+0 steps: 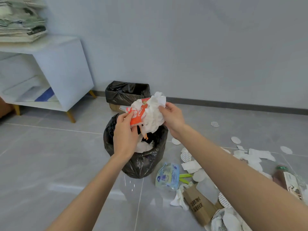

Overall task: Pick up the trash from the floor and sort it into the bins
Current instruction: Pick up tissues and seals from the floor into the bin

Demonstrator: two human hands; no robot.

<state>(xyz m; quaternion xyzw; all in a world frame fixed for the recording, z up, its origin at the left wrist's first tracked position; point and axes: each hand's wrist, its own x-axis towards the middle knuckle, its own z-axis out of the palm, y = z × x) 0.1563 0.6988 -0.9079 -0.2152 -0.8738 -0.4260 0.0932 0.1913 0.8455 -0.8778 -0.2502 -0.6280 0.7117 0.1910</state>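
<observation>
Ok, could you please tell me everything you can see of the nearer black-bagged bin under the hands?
The nearer bin is round and stands upright on the grey tiled floor, wrapped entirely in glossy, crinkled black plastic. Its top is open, with white tissue showing inside. Above its mouth the left hand grips an orange wrapper and the right hand holds crumpled white paper. Whether either touches the bin cannot be told.
</observation>
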